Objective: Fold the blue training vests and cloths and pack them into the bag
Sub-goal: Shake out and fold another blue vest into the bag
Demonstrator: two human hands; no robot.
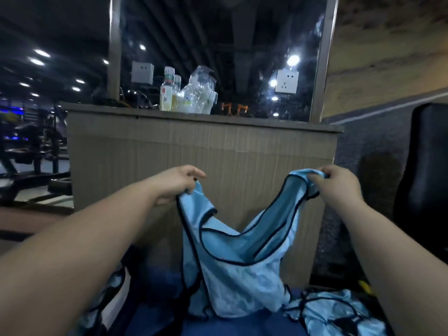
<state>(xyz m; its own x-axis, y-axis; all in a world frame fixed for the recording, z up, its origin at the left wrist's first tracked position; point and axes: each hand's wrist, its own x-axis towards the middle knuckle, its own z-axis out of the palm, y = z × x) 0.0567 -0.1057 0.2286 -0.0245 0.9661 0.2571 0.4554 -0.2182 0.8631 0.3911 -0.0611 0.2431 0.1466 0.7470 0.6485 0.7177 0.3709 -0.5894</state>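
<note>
Early going, I'd say: the left hand (pixel 178 184) and right hand (pixel 337 184) each pinch a shoulder strap of one light blue vest (pixel 232 263), which hangs unfolded before the cardboard panel (pixel 169 146), while more vests (pixel 332 309) lie crumpled below and no bag shows.

Both arms are bare: the left arm (pixel 84 238) and the right arm (pixel 392 251) are full and smooth, and loom wide near the lens. The left hand (pixel 178 184) and right hand (pixel 339 184) are bare too, with short, rounded fingers (pixel 194 171). Finer detail is blurred.
</note>
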